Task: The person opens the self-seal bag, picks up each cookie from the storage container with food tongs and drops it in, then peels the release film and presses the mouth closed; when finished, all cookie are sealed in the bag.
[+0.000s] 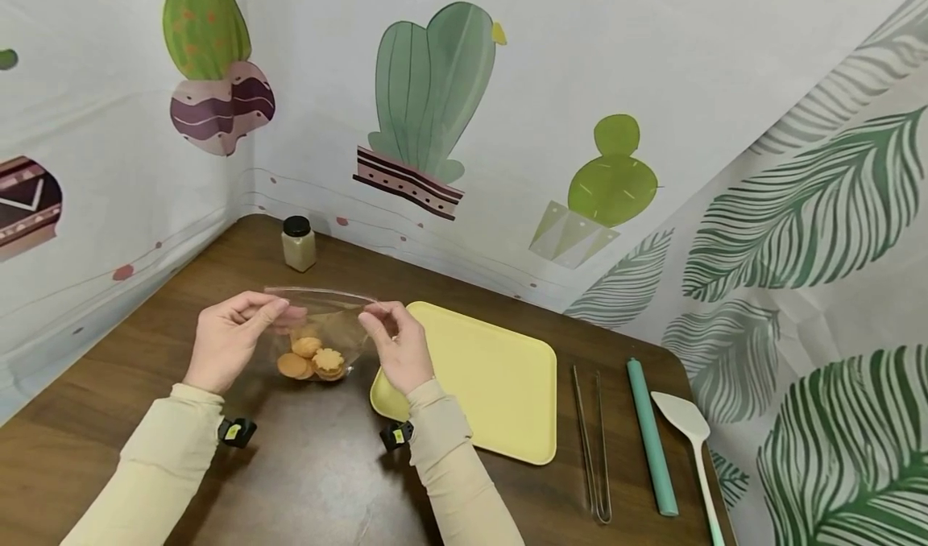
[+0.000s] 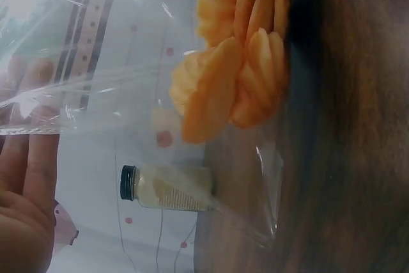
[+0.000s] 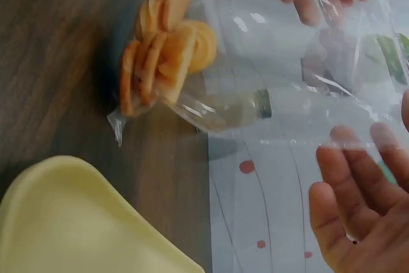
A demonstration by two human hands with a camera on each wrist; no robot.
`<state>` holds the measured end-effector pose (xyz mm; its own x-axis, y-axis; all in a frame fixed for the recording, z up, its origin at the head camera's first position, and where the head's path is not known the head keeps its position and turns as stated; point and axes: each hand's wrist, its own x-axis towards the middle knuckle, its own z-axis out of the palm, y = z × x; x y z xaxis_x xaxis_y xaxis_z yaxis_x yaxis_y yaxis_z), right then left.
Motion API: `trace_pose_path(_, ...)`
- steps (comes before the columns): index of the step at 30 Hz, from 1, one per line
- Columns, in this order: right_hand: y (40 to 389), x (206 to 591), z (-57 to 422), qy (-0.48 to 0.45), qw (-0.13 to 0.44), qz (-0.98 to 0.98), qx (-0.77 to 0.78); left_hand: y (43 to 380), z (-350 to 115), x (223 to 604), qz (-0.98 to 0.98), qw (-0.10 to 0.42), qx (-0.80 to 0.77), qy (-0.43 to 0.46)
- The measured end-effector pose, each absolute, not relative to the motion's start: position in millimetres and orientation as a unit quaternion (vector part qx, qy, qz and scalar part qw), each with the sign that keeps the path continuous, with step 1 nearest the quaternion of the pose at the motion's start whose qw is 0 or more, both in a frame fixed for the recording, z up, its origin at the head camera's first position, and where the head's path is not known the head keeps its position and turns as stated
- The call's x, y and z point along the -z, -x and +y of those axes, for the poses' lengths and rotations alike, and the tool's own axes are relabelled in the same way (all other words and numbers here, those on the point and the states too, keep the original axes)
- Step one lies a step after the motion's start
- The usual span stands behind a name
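A clear zip bag (image 1: 335,320) stands upright over the table with several golden cookies (image 1: 329,361) at its bottom. Some cookies are flower-shaped, as the pile of cookies (image 3: 167,49) in the right wrist view shows. My left hand (image 1: 230,338) pinches the bag's top left corner between thumb and fingers. At the opposite top corner, my right hand (image 1: 403,349) pinches the bag the same way. The zip edge stretches between both hands. In the left wrist view the cookies (image 2: 233,55) lie low in the bag, with fingers behind the film.
A yellow tray (image 1: 493,377) lies right of the bag, partly under my right hand. Farther right are metal tongs (image 1: 593,441), a green rolling pin (image 1: 651,437) and a white spatula (image 1: 681,415). A black-lidded jar (image 1: 298,244) stands at the back left near the wall.
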<state>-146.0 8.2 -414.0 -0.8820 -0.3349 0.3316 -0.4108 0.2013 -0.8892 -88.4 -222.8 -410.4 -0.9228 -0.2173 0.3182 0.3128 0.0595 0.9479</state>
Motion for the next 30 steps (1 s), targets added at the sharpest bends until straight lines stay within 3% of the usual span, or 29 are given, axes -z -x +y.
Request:
trace_pose_path(11,151.3,402.6,13.7,-0.203,0.065,-0.753,-0.622,87.0,-232.7,405.1,-0.764,0.169,0.622,0.043)
trace_pose_path(19,139.5,381.1,26.2,-0.28,-0.04,-0.76,-0.585,83.0,-234.9,414.5,-0.772,0.138,0.621,0.001)
trace_pose_path(30,158.0,412.0,19.8,-0.266,-0.041,-0.761,-0.59,81.4,-236.4,420.7,-0.765,0.091,0.637,0.027)
